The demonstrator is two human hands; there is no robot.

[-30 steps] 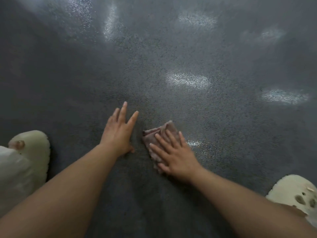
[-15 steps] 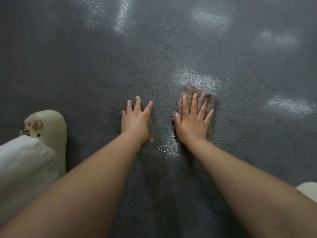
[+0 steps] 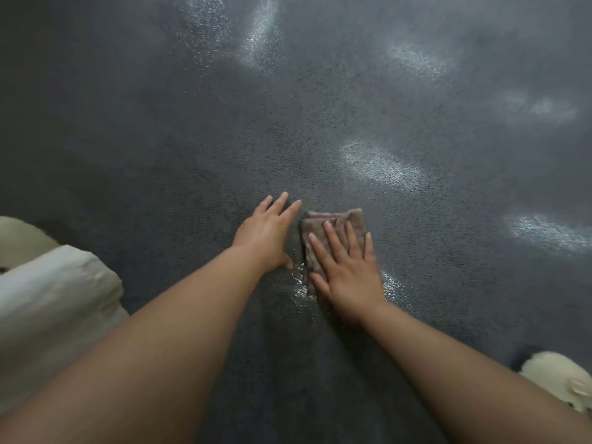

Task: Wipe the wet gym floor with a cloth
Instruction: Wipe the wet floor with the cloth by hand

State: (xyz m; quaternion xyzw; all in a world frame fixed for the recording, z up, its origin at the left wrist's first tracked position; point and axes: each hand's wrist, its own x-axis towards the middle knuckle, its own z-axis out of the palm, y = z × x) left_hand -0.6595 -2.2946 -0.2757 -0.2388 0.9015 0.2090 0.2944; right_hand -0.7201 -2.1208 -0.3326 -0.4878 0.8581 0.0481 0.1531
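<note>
A folded brownish-pink cloth [image 3: 336, 221] lies flat on the dark grey speckled gym floor [image 3: 192, 149]. My right hand [image 3: 347, 270] presses down on it with straight, spread fingers, covering its near half. My left hand [image 3: 267, 233] rests flat on the bare floor just to the left of the cloth, fingers straight. A small glistening wet patch [image 3: 299, 283] shows between the two hands, near the cloth's near left corner.
Shiny wet streaks [image 3: 381, 165] cross the floor beyond and to the right of the cloth. A cream slipper [image 3: 563, 386] is at the lower right. A white trouser leg [image 3: 48, 299] and another cream slipper [image 3: 19, 235] sit at the left.
My right hand has slid the cloth back toward me and to the left, close beside my left hand. My left hand stays flat on the floor.
</note>
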